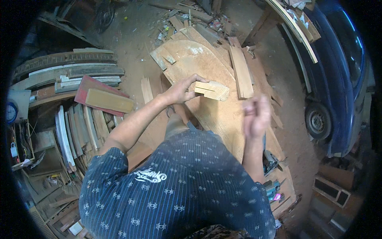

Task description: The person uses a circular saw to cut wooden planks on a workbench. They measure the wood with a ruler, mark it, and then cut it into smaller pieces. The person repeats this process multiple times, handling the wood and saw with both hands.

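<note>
While the left hand [181, 91] is pinching a small pale wood block [212, 90] by its near end, the block is hanging level above the large curved plywood panel [211, 115], apparently so its face and notched edge can be inspected. The right hand [256, 115] is blurring in motion beside it, empty as far as I can tell; whether its fingers are spread or closed I cannot tell. Loose planks [242, 71] are lying across the panel's far side, and a blue vehicle [338, 79] is standing to the right.
</note>
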Available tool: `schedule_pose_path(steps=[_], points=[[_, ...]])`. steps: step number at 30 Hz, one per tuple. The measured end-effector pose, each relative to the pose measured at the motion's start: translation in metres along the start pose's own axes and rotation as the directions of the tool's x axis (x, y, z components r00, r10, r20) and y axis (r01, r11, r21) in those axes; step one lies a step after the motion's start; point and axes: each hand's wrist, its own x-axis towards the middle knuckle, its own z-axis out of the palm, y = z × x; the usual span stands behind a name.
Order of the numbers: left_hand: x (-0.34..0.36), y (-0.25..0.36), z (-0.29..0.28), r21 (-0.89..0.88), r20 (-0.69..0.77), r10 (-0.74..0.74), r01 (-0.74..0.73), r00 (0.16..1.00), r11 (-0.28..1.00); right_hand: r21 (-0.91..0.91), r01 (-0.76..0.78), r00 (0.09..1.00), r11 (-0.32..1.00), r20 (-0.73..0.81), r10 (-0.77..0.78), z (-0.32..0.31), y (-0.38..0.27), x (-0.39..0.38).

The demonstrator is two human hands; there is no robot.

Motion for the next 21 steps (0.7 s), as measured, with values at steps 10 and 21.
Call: schedule_pose_path(steps=[10, 21], points=[[0.006, 0.008, -0.009, -0.006, -0.025, 0.033, -0.033, 0.999, 0.999, -0.716, -0.213, 0.934, 0.665, 0.051, 0.354, -0.071, 0.070, -0.011], [0.011, 0.036, -0.037, -0.299, 0.063, -0.084, 0.099, 0.994, 0.949, -0.892, 0.410, 0.908, 0.188, 0.418, 0.003, -0.077, 0.157, 0.037]])
